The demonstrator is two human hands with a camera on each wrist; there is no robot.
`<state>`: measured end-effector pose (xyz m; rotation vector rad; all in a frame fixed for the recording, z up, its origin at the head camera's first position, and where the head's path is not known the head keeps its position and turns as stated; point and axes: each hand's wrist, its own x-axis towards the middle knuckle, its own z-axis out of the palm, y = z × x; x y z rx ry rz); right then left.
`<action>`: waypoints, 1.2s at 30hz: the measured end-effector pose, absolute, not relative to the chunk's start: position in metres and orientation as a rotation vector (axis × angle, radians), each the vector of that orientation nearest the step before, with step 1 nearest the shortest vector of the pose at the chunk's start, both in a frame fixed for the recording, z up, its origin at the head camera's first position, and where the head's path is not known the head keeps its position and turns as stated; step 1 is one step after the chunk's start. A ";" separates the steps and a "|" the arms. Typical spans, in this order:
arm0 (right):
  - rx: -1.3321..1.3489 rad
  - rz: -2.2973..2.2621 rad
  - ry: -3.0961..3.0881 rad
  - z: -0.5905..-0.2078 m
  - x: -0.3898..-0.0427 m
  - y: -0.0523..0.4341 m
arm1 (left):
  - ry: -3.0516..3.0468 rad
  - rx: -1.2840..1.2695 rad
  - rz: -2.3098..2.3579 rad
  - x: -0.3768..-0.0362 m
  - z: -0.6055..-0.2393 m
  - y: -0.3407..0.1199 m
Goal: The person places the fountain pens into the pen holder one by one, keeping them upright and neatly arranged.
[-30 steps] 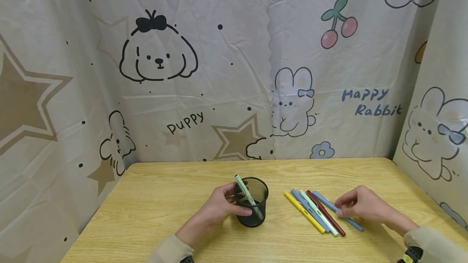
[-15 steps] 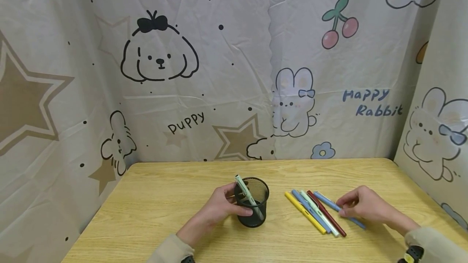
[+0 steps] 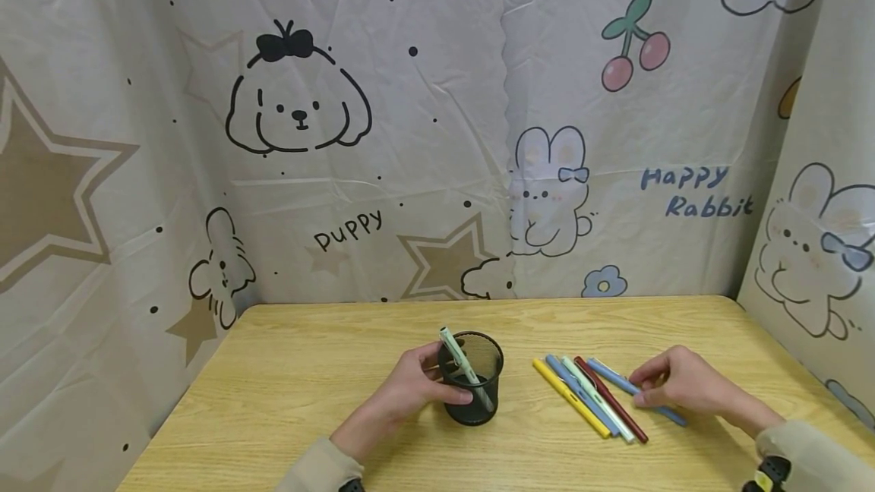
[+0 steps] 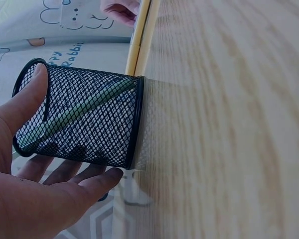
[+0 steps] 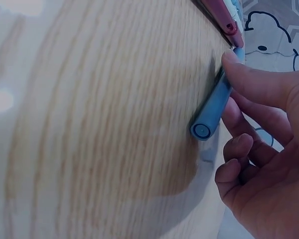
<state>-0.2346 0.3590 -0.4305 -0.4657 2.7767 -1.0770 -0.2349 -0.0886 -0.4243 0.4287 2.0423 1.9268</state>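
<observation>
A black mesh pen holder (image 3: 472, 408) stands upright on the table, and my left hand (image 3: 409, 386) grips it from the left, thumb in front and fingers round the far side. One pale green pen (image 3: 459, 357) leans inside it, showing through the mesh in the left wrist view. At the right, my right hand (image 3: 683, 384) pinches a blue pen (image 5: 214, 104) between thumb and fingers; the pen lies on or just over the tabletop. Just left of that pen lie a dark red pen (image 3: 611, 399), a mint green pen (image 3: 595, 397), another blue pen (image 3: 567, 378) and a yellow pen (image 3: 560, 386).
The wooden table (image 3: 307, 370) backs onto a hanging cloth (image 3: 410, 135) printed with cartoon animals and stars. More of this cloth hangs along the left and right sides. The loose pens lie side by side between the pen holder and my right hand.
The blue pen at my right hand has shifted very slightly, its near end moving a little to the right. My left hand and the pen holder keep their place.
</observation>
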 end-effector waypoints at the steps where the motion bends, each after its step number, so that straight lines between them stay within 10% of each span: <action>1: -0.463 -1.068 2.788 -0.430 -0.235 0.358 | 2.043 0.427 1.926 -0.235 -0.424 -0.089; 36: -0.328 -0.931 2.919 -0.430 -0.234 0.347 | 2.030 0.436 1.947 -0.237 -0.426 -0.088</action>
